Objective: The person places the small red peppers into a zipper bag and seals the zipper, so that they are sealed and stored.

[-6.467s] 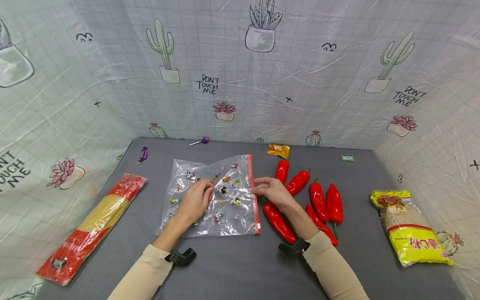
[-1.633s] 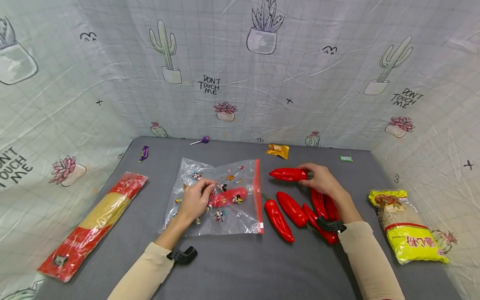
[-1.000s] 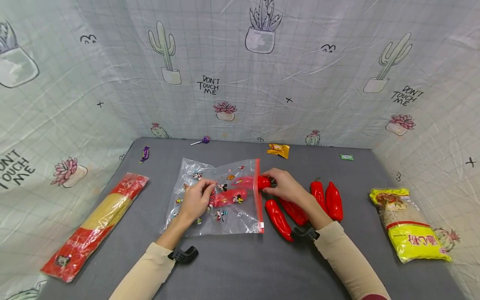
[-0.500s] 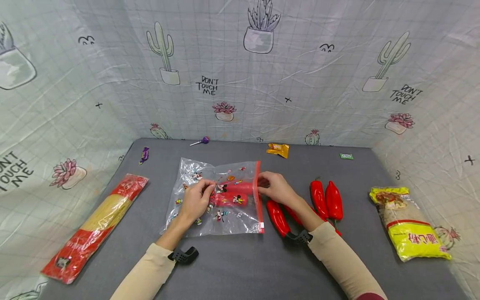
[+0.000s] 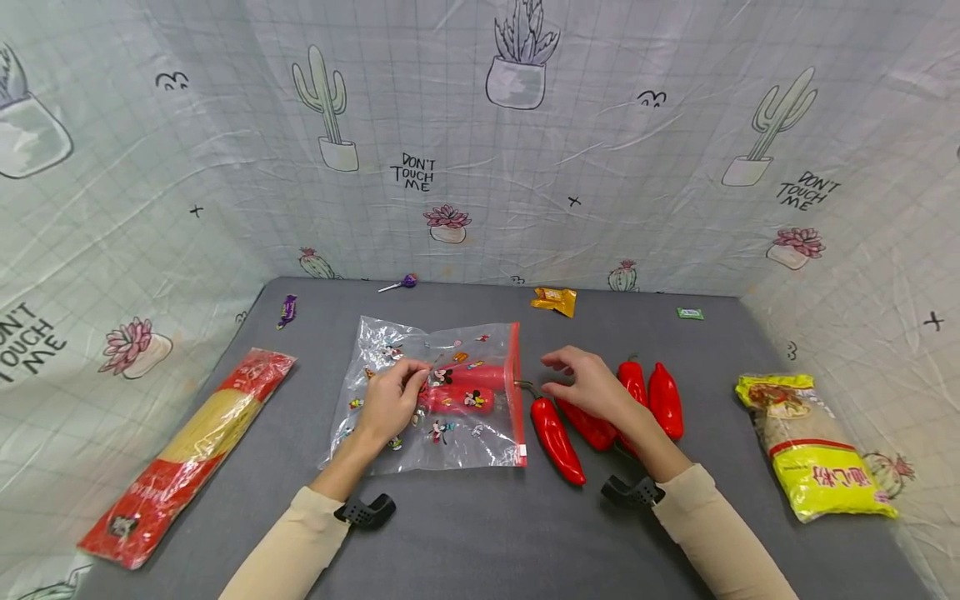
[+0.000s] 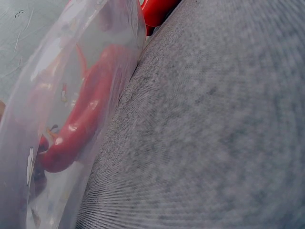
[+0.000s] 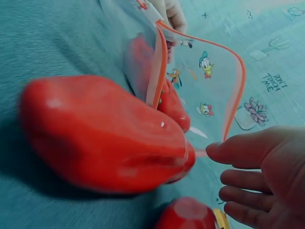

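Note:
My left hand (image 5: 392, 398) pinches the upper film of a clear zip bag (image 5: 457, 446) with cartoon prints and a red zip edge. Inside the bag, red chili peppers (image 5: 465, 398) lie side by side, partly behind the fingers and prints. In the right wrist view the bag's mouth (image 7: 240, 81) gapes apart. My right hand (image 5: 588, 385), fingers relaxed and holding nothing, hovers right of that mouth. Close below it lies a red chili pepper (image 5: 591, 423); another chili pepper (image 5: 555, 442) rests nearer the bag, its stem pointing to the zip edge.
Two more chili peppers (image 5: 664, 402) lie beyond my right hand. A noodle pack (image 5: 187, 454) is at left, a yellow food bag (image 5: 817, 450) at right. Along the back are a purple candy (image 5: 287, 311), a lollipop (image 5: 407, 281), an orange-wrapped snack (image 5: 555, 302) and a green packet (image 5: 690, 313).
My right hand brought a chili pepper leftward into the bag, let go of it inside, and drew back to the right. The left hand has kept its pinch on the bag.

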{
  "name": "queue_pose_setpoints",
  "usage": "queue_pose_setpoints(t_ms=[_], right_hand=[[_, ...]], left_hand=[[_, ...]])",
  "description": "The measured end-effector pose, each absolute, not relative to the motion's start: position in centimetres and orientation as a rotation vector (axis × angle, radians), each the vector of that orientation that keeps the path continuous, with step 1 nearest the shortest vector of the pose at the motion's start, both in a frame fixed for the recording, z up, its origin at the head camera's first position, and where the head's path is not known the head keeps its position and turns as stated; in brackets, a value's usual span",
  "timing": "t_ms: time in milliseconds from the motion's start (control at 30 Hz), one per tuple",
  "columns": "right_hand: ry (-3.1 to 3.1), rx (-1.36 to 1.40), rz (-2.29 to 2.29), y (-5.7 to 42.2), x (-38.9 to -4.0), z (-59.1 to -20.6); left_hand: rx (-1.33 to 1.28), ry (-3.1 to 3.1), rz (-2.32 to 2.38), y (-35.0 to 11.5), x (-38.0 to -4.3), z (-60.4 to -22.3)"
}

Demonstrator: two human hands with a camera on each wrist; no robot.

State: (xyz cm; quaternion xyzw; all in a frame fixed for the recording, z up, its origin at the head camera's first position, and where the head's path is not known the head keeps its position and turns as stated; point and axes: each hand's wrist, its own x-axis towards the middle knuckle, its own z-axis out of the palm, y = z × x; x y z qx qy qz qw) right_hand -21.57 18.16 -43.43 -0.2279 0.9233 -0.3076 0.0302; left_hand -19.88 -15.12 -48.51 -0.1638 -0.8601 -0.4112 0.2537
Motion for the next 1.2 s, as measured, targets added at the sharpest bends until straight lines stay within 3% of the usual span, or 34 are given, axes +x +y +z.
queue_pose_setpoints(t_ms=[700, 1200], right_hand=[[2.993, -0.504, -0.600, 23.2, -15.5, -43.4], [3.007, -0.461, -0.595, 23.5, -15.3, -43.8]], left_hand=[[-0.428, -2.378, -1.115, -15.2, -19.8, -48.3], [-0.440, -2.369, -1.127, -15.2, -19.8, -48.5]])
